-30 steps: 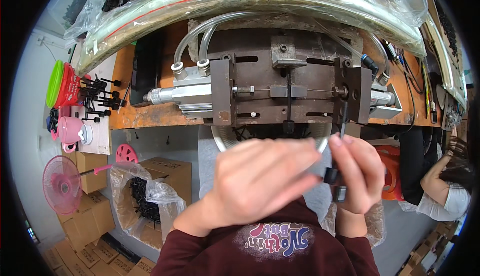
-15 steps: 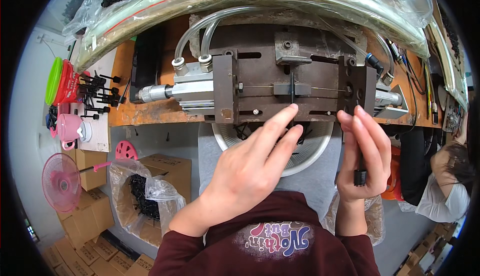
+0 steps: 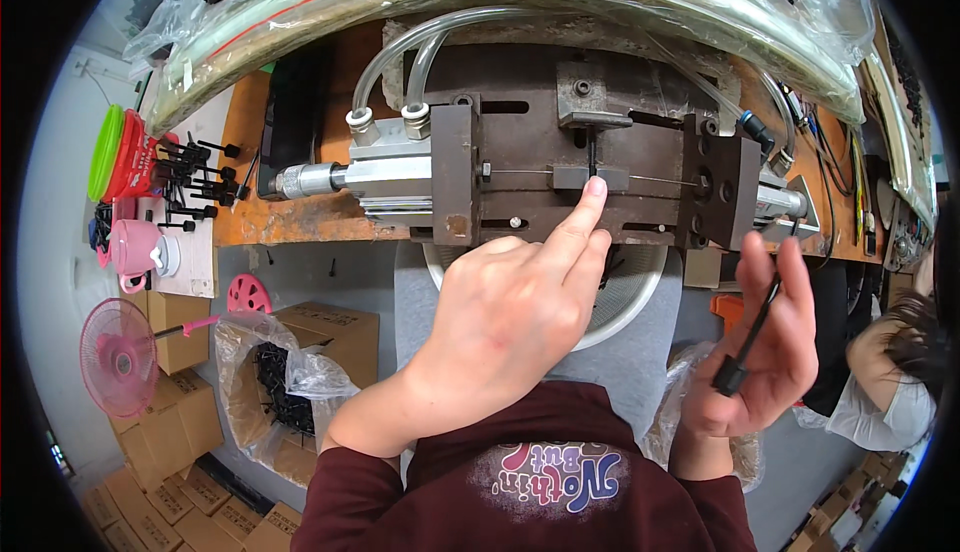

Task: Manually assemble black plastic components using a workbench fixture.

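From where I stand, the left hand (image 3: 515, 292) is the bigger sight, palm down over the front of the dark metal machine (image 3: 520, 142), its forearm slanting in from the lower left. Its index finger reaches straight out, the tip over the black rod (image 3: 592, 152) that lies across the small grey block (image 3: 565, 179). The digit beside it is bent; whether the hand grips the rod underneath, I can't tell. The right hand (image 3: 765, 352) is up, well apart, off the machine's right front corner, fingers half curled and loosely closed around a black stick (image 3: 757, 327) that leans, with its cap (image 3: 729, 376) down by the palm.

Against half a second ago, the right hand is farther out to the right and its stick, then nearly upright, is tilted. The left fingertip has moved forward from just short of the block to over it.

Counting down in size: one machine, one white basket (image 3: 635, 307) below its front edge, one pink fan (image 3: 118, 358) off to the left, two metal cylinders (image 3: 390, 177), one at each end, two clear hoses (image 3: 385, 57) running to the left one, and two white-collared fittings (image 3: 415, 117) where they join it. Each hand has one black piece at it.
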`<state>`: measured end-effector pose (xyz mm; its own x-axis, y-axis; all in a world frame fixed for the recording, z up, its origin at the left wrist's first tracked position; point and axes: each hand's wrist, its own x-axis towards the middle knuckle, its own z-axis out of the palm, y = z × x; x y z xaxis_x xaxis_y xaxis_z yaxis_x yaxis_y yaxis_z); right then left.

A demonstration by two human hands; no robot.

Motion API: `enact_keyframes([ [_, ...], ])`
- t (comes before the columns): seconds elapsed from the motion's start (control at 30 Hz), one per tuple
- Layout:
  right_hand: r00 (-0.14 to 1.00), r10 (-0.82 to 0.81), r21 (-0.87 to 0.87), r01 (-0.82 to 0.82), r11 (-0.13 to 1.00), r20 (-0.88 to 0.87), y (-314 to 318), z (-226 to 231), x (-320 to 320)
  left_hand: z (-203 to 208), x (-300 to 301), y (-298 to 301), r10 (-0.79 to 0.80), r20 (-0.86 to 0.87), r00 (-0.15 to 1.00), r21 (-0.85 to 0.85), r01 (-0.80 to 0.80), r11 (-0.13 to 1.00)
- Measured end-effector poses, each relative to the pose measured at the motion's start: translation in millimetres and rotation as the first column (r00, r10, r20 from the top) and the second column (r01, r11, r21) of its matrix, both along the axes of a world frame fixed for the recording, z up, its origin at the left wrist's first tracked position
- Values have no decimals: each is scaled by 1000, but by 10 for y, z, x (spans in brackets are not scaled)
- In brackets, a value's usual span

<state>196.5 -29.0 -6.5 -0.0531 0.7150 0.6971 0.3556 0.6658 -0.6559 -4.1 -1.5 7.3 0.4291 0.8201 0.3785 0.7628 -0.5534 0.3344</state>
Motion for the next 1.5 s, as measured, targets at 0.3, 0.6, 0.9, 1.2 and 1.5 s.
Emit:
enact_keyframes([
  [0.3,939,-117,-18,130,991,322,51,249,-131,-20,-18,-15,2,23,1000,8,-3,1000],
  [0.6,803,0,-29,22,999,596,263,110,-348,55,-382,-267,-213,213,954,-342,277,898],
  [0.9,666,-104,72,75,995,739,357,103,-476,-54,-243,-337,-191,541,819,-183,337,924],
  [1.2,702,-45,13,50,999,711,334,241,-497,610,115,-328,-23,981,-195,190,909,370],
  [1.5,882,131,-25,-134,991,453,44,382,-383,797,-3,-464,303,919,-253,239,968,84],
])
